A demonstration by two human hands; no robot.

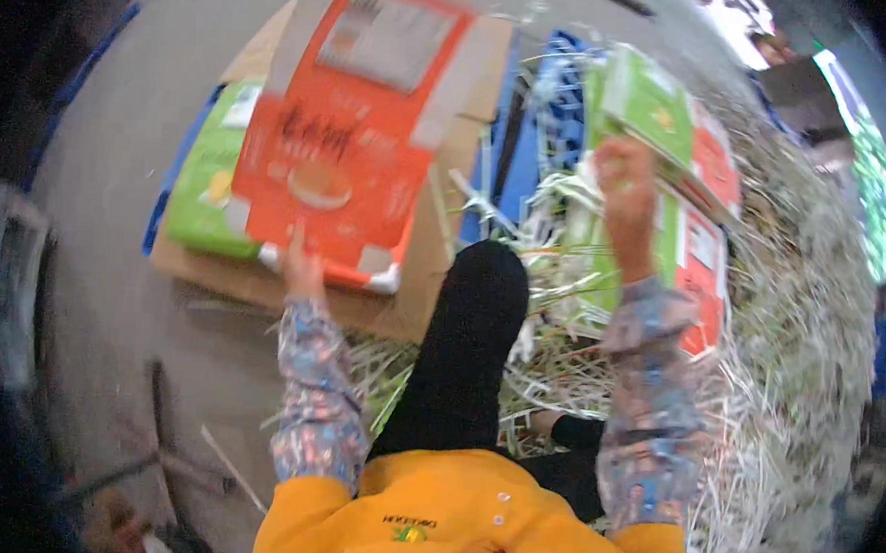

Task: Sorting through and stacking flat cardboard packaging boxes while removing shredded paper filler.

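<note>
My left hand [305,269] grips the lower edge of a flat orange-red printed carton [370,143]. The carton is tilted up and blurred over a pile on brown cardboard [422,285]. Beneath it, at the left, lies a green carton [201,204]. Off to the right, my right hand [626,186] is raised with its fingers curled in; motion blur hides what they hold, if anything. Just beyond that hand sits a stack of green cartons [647,107], with orange-red cartons [701,280] on its right side.
Blue pallets [519,170] lie under both piles. A large heap of pale strapping strips [793,295] covers the right side and spreads around my legs. Thin dark metal legs [158,452] stand on the grey floor [106,209] at the lower left.
</note>
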